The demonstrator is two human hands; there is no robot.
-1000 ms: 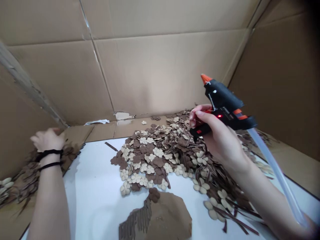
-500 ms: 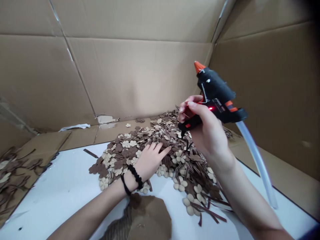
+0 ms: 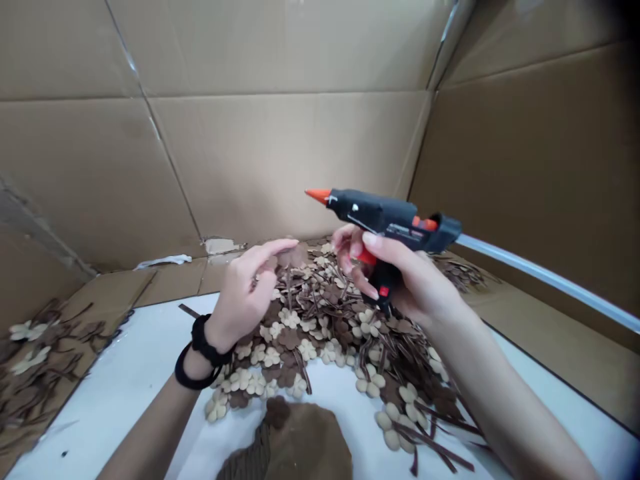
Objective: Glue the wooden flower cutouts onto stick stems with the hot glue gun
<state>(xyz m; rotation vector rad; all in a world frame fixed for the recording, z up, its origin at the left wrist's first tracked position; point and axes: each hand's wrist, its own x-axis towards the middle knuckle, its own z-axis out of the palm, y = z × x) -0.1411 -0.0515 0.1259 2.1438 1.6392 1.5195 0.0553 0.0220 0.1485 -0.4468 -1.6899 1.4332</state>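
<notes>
My right hand is wrapped around the handle of a black and orange hot glue gun, held up with its orange nozzle pointing left. A clear glue stick sticks out of its back. My left hand, with two black bands at the wrist, is raised over the pile and pinches a brown flower piece at its fingertips, below the nozzle and apart from it. The flower is blurred, and a thin strip seems to hang below it. Beneath both hands lies a heap of brown and cream flower pieces with dark strips.
Cardboard walls enclose the back and sides. The white board carries the heap and a brown cardboard piece at the front. More flowers with strips lie at far left. A white strip lies by the back wall.
My left hand has lifted from the heap with a brown flower piece in its fingers. The glue gun has come down and left, its nozzle turning from upward to leftward.
</notes>
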